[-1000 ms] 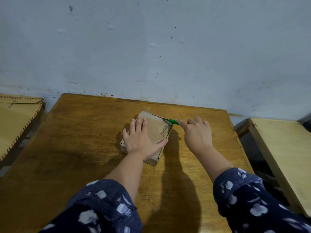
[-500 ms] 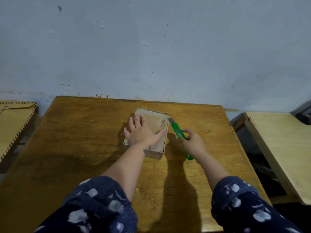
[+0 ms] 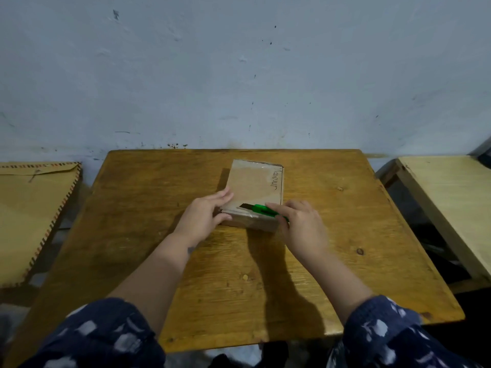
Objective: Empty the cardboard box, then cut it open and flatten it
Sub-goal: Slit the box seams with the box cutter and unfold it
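A small flat cardboard box (image 3: 256, 185), closed and with handwriting along its right edge, lies on the wooden table (image 3: 148, 235). My left hand (image 3: 204, 217) holds the box at its near left corner, fingers against the left side and thumb on the near edge. My right hand (image 3: 300, 227) grips a green box cutter (image 3: 261, 209). The cutter lies across the near edge of the box top, its dark blade pointing left.
A large brown envelope (image 3: 29, 208) with a striped border lies on a surface to the left. A pale wooden table (image 3: 457, 203) stands to the right, with a dark gap between the tables. A blue-grey wall rises behind.
My left hand slid off the box top to its near left corner. My right hand brought the cutter from the box's right side to its near edge. The box now lies square to me.
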Demonstrator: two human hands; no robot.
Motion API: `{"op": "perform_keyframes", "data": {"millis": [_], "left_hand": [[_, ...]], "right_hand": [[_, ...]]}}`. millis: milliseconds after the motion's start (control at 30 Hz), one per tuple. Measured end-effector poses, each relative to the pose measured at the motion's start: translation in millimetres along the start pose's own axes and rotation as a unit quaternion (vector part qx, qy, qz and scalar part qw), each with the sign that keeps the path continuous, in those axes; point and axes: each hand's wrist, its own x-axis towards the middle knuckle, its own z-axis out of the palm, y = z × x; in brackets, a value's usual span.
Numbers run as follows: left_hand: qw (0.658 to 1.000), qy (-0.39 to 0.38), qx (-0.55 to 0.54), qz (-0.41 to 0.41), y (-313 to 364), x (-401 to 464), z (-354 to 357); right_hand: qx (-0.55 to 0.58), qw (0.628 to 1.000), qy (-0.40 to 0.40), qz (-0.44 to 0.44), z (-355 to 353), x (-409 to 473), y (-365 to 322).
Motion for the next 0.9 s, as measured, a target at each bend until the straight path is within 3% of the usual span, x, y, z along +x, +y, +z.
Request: {"op": "perform_keyframes", "data": {"millis": [267, 900], "left_hand": [[0.998, 0.005, -0.059, -0.008, -4.3, -0.2, 9.9], [0.999, 0.006, -0.04, -0.025, 3.4, -1.6, 7.5]], "right_hand": [[-0.087, 0.992, 0.063, -0.06, 9.2, 6.0, -24.4], [-0.167, 0.977, 0.053, -0.119, 0.1, 9.0, -26.3]]}}
